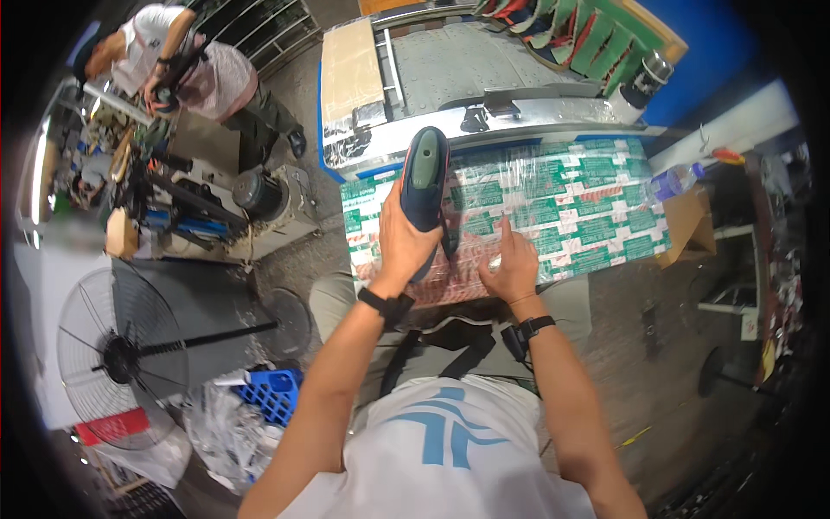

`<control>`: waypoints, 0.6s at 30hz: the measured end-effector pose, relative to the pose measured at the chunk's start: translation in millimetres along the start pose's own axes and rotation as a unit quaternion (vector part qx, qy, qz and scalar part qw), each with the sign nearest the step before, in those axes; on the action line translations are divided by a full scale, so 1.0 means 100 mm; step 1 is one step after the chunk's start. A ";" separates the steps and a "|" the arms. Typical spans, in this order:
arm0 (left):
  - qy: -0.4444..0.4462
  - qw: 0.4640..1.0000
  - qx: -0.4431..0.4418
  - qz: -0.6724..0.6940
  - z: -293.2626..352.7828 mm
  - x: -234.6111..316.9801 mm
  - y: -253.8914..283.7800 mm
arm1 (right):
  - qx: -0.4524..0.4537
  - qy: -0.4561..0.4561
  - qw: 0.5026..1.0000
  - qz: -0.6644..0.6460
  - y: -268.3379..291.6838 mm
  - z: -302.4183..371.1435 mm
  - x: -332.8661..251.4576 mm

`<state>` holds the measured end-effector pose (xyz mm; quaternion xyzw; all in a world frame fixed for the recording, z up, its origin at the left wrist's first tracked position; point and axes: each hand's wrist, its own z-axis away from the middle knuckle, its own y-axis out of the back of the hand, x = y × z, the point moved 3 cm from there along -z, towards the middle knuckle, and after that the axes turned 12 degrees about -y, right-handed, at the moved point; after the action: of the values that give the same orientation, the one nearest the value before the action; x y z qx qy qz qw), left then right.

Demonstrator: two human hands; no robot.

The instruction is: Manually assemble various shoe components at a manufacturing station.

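Note:
My left hand [405,238] is wrapped round a dark navy shoe [424,203], held upright above the table. In the shoe's opening shows a green insert [425,164] with a small round hole. A dark strap or lace hangs at the shoe's right side. To the right of the shoe, my right hand [514,266] is apart from it, low over the table. Its index finger points forward while the other fingers curl in. Something small and whitish shows at its thumb, too small to name.
The table top [596,216] is covered in green-and-white printed sheeting under clear film. Behind it, a metal-edged conveyor [458,65] carries green and red shoe parts [579,35]. A bottle [677,182] stands right; a fan [121,359] and blue basket [270,394] are left. Another person [199,73] stands far left.

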<state>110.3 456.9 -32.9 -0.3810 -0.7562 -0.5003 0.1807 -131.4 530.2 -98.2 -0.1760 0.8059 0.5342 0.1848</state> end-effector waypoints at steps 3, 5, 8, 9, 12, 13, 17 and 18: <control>0.034 0.999 -0.008 0.021 -0.06 -0.04 0.13 | 0.021 0.002 1.000 0.001 -0.02 0.00 -0.04; 0.091 0.993 -0.053 0.052 -0.08 -0.05 0.25 | -0.004 -0.032 0.999 0.012 -0.04 -0.01 -0.06; 0.211 0.972 -0.076 0.071 0.18 0.27 0.38 | -0.059 -0.114 0.992 -0.002 0.04 0.00 -0.18; 0.237 0.964 -0.096 0.070 0.36 0.15 0.23 | -0.065 -0.152 0.984 -0.059 0.09 0.00 -0.24; 0.128 0.988 -0.088 0.012 0.71 0.23 -0.05 | -0.043 -0.160 0.978 -0.128 0.15 0.17 -0.25; 0.147 0.984 -0.077 0.068 0.76 0.26 -0.09 | -0.065 -0.164 0.970 -0.169 0.17 0.22 -0.29; 0.016 0.994 0.061 0.094 0.70 0.47 0.16 | -0.142 -0.219 0.925 -0.275 0.30 0.46 -0.40; 0.021 0.993 0.062 0.096 0.69 0.42 0.18 | -0.177 -0.255 0.895 -0.321 0.29 0.50 -0.42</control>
<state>104.2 539.0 -23.6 -0.4294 -0.7417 -0.4409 0.2668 -104.0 590.8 -72.7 -0.3132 0.5229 0.6061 0.5111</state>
